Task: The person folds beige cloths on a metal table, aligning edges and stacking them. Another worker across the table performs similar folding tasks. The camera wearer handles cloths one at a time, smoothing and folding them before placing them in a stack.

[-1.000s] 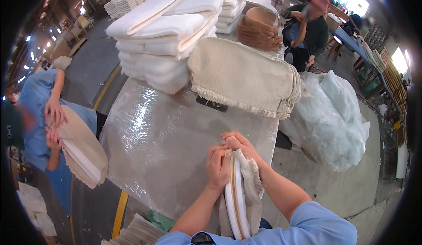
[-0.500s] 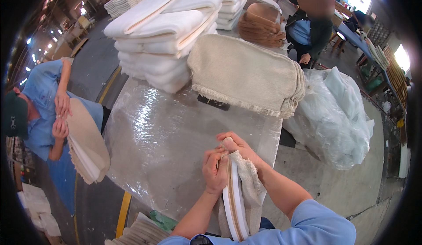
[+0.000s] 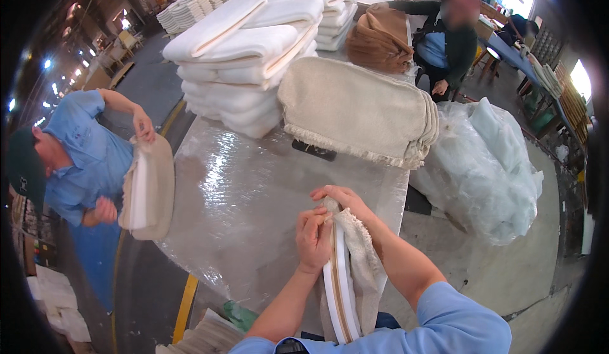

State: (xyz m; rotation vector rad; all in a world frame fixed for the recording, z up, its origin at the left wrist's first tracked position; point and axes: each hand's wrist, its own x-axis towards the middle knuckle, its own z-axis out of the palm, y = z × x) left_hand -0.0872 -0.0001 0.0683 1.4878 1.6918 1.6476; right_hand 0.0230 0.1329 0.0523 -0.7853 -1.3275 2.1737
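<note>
In the head view, both hands work at the far end of a white cushion pad (image 3: 331,284) with a tan band, partly wrapped in a beige cloth cover (image 3: 365,255). The pad sits on edge by the near edge of the counter (image 3: 254,211), close to its right edge; its near end reaches the person's body. The left hand (image 3: 312,238) has its fingers curled tight, pinching the cover at the pad's tip; the right hand (image 3: 349,203) curls over that tip from the other side, its grip drawn in on the cloth.

The step in hand looks like fitting the cover's end around the pad, whose banded side is bare between the cloth edges. The next move seems to call for a firm pinch at the tip and an even pull on the frayed edge.

Folded covers (image 3: 355,110) lie toward the counter's far right corner.
</note>
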